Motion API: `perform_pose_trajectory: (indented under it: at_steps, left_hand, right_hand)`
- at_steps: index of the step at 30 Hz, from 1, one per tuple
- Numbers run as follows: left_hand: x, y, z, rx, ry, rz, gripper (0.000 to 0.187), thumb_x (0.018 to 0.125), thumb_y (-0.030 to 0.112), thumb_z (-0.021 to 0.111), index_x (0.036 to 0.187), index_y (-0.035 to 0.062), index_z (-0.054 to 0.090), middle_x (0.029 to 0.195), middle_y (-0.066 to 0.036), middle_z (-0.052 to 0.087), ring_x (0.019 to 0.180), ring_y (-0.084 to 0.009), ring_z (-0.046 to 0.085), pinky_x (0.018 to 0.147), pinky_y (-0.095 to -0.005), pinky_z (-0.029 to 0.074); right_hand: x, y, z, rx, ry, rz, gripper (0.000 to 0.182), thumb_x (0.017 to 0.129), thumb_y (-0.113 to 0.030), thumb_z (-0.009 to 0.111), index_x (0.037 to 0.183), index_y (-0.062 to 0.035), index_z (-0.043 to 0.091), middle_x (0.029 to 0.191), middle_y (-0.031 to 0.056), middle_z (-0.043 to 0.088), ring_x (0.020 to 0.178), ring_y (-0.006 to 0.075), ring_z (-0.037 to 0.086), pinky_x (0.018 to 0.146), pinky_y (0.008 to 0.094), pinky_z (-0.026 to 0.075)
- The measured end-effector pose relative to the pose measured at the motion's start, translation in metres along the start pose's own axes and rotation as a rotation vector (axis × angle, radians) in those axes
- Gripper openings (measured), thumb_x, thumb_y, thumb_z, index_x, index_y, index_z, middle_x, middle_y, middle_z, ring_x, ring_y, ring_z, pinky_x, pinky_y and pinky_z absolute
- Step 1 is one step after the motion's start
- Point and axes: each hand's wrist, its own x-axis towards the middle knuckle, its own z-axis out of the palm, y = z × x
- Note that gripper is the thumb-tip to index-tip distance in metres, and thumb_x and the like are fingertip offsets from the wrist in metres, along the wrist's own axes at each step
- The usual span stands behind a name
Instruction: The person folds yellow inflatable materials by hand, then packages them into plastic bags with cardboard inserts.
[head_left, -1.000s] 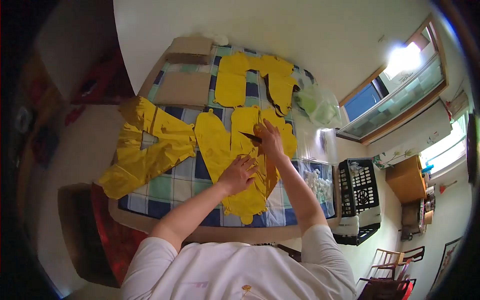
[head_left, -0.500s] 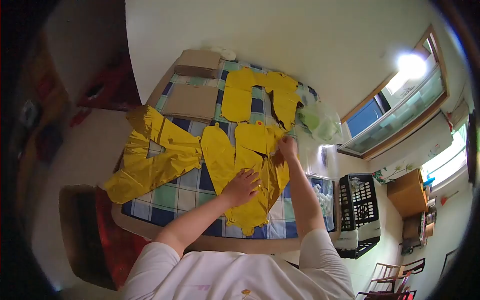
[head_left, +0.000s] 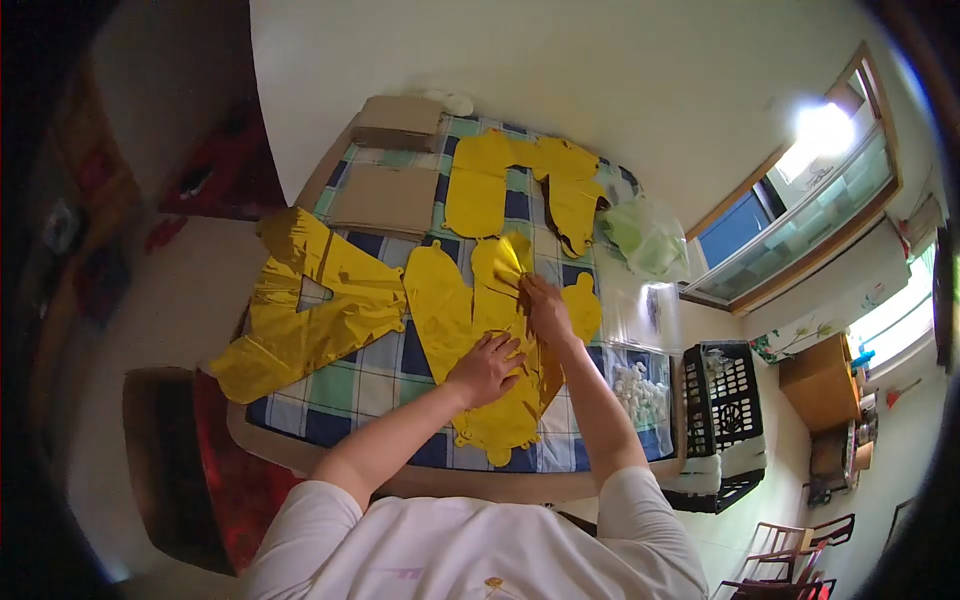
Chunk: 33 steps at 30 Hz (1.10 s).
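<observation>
A flat gold foil balloon [head_left: 435, 318], shaped like a letter with several arms, lies in front of me on the checked cloth. My left hand [head_left: 486, 368] rests on its lower middle, fingers loosely stretched out. Higher up and to the right, my right hand [head_left: 547, 310] is closed on a gathered fold of the same balloon, which bunches up beside the fingers. To the left lies a creased A-shaped foil balloon [head_left: 365, 285]. Beyond my hands is another gold foil balloon [head_left: 475, 205], spread across the far part of the cloth.
Cardboard pieces [head_left: 382, 198] lie at the back left. A clear plastic bag with green inside [head_left: 645, 240] sits at the right edge, near a bag of small pale pieces [head_left: 640, 395]. A black plastic crate [head_left: 720, 400] stands beyond the right edge.
My right hand has moved left and slightly toward me, pulling the balloon's top inward into a fold. A right arm of the balloon now shows beside it. My left hand has barely moved.
</observation>
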Motion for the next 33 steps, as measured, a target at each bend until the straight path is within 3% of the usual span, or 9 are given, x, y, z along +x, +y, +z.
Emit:
perform_pose_trajectory:
  at_steps: [1,6,8,10,13,15,21,25,33]
  left_hand:
    - [-0.001,0.001,-0.001,-0.004,-0.004,0.001,0.041,0.084,0.028,0.060,0.121,0.0099,0.057,0.130,-0.014,0.050,0.126,-0.0311,0.040,0.108,-0.0459,0.029]
    - [-0.001,0.003,-0.005,0.005,0.018,0.003,0.040,0.084,0.027,0.060,0.120,0.0099,0.057,0.129,-0.013,0.050,0.126,-0.0314,0.040,0.108,-0.0464,0.029]
    - [-0.001,0.006,-0.008,0.012,0.015,-0.005,0.039,0.084,0.027,0.060,0.119,0.0097,0.057,0.130,-0.013,0.050,0.127,-0.0314,0.039,0.108,-0.0466,0.029]
    - [0.001,0.004,-0.009,0.008,0.008,-0.008,0.039,0.084,0.027,0.059,0.119,0.0094,0.058,0.130,-0.013,0.049,0.127,-0.0315,0.039,0.108,-0.0466,0.029]
    - [0.000,0.002,-0.004,-0.005,-0.001,-0.002,0.038,0.085,0.027,0.058,0.118,0.0089,0.058,0.131,-0.013,0.049,0.127,-0.0316,0.039,0.108,-0.0463,0.029]
    - [-0.002,0.002,-0.002,0.013,0.011,-0.001,0.038,0.086,0.028,0.058,0.118,0.0087,0.059,0.131,-0.013,0.049,0.126,-0.0315,0.040,0.108,-0.0459,0.029]
    - [-0.001,0.000,-0.003,0.027,0.028,0.002,0.040,0.086,0.029,0.057,0.121,0.0092,0.057,0.131,-0.013,0.049,0.126,-0.0308,0.040,0.108,-0.0454,0.029]
    - [-0.002,0.001,-0.002,0.027,0.016,-0.002,0.040,0.086,0.029,0.057,0.122,0.0101,0.057,0.132,-0.013,0.049,0.128,-0.0310,0.039,0.108,-0.0458,0.028]
    - [-0.001,-0.001,-0.002,0.005,-0.050,-0.024,0.042,0.088,0.032,0.054,0.124,0.0100,0.056,0.136,-0.013,0.046,0.131,-0.0295,0.035,0.111,-0.0448,0.024]
  right_hand:
    - [-0.001,0.000,0.002,-0.062,-0.011,-0.069,0.038,0.080,0.003,0.047,0.116,-0.0020,0.058,0.121,0.0191,0.056,0.110,0.0382,0.053,0.090,0.0386,0.046]
    - [0.026,-0.017,-0.007,0.111,-0.170,0.271,0.034,0.080,-0.004,0.051,0.113,-0.0037,0.058,0.114,0.0186,0.057,0.099,0.0390,0.054,0.085,0.0440,0.045]
    - [0.020,-0.009,0.006,0.095,-0.126,0.246,0.035,0.079,-0.006,0.053,0.114,-0.0055,0.057,0.114,0.0185,0.057,0.097,0.0395,0.054,0.085,0.0460,0.044]
    - [0.011,0.000,0.014,0.014,0.025,0.035,0.035,0.079,-0.007,0.055,0.115,-0.0064,0.056,0.112,0.0180,0.058,0.098,0.0397,0.053,0.085,0.0454,0.044]
    - [-0.003,0.004,-0.013,-0.017,0.224,0.158,0.034,0.081,-0.011,0.057,0.115,-0.0066,0.056,0.107,0.0166,0.061,0.098,0.0396,0.055,0.084,0.0443,0.046]
    - [-0.026,-0.019,-0.059,0.084,0.139,0.628,0.032,0.084,-0.019,0.058,0.113,-0.0048,0.055,0.099,0.0177,0.065,0.095,0.0400,0.059,0.081,0.0452,0.048]
    - [-0.098,-0.019,-0.078,-0.285,-0.026,0.942,0.030,0.083,-0.030,0.061,0.099,-0.0043,0.059,0.091,0.0209,0.066,0.088,0.0391,0.063,0.077,0.0470,0.048]
    - [-0.100,-0.009,-0.066,-0.173,0.037,0.883,0.028,0.081,-0.030,0.065,0.088,-0.0029,0.061,0.087,0.0174,0.067,0.085,0.0372,0.063,0.075,0.0449,0.049]
    - [-0.096,-0.004,-0.060,-0.108,0.096,0.888,0.028,0.079,-0.027,0.066,0.087,0.0001,0.063,0.082,0.0176,0.066,0.081,0.0334,0.064,0.073,0.0403,0.049]
